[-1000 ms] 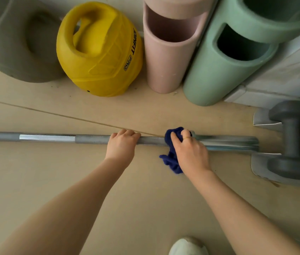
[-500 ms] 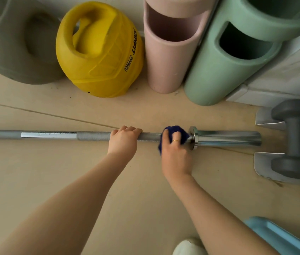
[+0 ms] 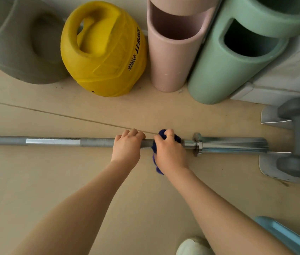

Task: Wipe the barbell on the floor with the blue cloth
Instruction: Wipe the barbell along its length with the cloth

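Since a second ago my right hand (image 3: 170,152) has slid the dark blue fluffy cloth (image 3: 163,138) leftward off the polished sleeve, past the collar, so it now wraps the shaft just inside that collar, close to my left hand (image 3: 127,146). The long steel barbell (image 3: 97,142) lies flat on the pale beige floor (image 3: 72,181), its long axis running straight left to right across my view, directly under both hands. My left hand curls over the grey knurled part of the shaft and holds it steady; my right hand grips the bunched cloth around the bar, a loose tail of it hanging below my palm. Most of the unwiped length stretches away to the left, past my left hand, so that hand sits in the cloth's path and I judge it must shift before the next stroke. The shaft alternates rough matte knurling with a smooth bright band, while the sleeve to the right is mirror-shiny. Beyond the bar stand a yellow rubbery kettlebell-shaped weight (image 3: 105,50), a pink foam cylinder (image 3: 171,52) and a green foam cylinder (image 3: 233,61).
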{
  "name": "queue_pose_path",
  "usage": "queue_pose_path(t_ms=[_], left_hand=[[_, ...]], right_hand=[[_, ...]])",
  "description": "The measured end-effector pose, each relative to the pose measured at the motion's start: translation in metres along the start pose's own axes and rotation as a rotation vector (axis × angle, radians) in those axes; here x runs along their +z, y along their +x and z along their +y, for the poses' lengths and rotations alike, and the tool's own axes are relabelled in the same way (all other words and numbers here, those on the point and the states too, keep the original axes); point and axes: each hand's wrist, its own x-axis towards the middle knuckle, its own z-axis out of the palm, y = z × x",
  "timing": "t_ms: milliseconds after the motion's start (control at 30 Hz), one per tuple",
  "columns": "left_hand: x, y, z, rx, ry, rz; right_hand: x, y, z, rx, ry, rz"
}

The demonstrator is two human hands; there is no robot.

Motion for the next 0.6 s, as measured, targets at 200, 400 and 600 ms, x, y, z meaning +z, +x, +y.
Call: queue_pose_path(t_ms=[200, 400, 600], left_hand=[[0.010, -0.018, -0.001, 0.088, 0.110, 0.053], [0.008, -0.022, 0.003, 0.079, 0.101, 0.013], [0.009, -0.025, 0.001, 0.044, 0.057, -0.016]], right_hand=[[-0.006, -0.015, 0.036, 0.107, -0.119, 0.079], [-0.005, -0.013, 0.022, -0.074, -0.015, -0.088], [-0.020, -0.023, 0.064, 0.061, 0.099, 0.173]])
